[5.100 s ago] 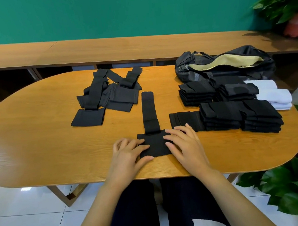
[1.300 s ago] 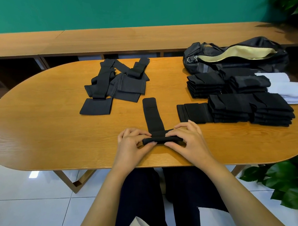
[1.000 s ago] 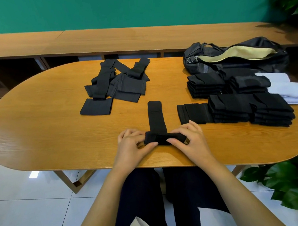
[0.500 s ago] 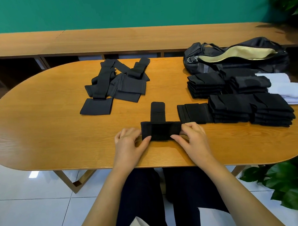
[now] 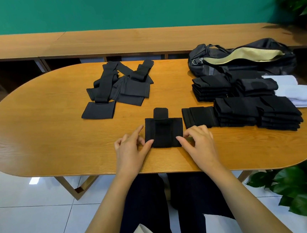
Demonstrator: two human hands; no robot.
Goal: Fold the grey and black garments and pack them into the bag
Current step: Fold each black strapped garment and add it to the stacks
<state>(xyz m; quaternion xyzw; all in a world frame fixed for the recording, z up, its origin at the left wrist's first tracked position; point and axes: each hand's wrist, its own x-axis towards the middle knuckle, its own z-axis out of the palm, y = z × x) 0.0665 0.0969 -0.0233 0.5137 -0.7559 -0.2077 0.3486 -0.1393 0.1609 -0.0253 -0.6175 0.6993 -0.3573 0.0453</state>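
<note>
Status: black garment (image 5: pixel 163 132) is folded to a flat pad on counter (image 5: pixel 39 137) near front edge, between the hands. On left hand (image 5: pixel 131 150), thumb sits on near-left corner, index straight along left edge. On right hand (image 5: pixel 199 142), thumb at near-right corner, fingers curled; pinch or bare touch, can't tell. Long axis runs left-right; strap tab (image 5: pixel 160 113) pokes out far side. Rightward lie folded stacks (image 5: pixel 256 113) and bag (image 5: pixel 278 64), so right hand is nearer them.
</note>
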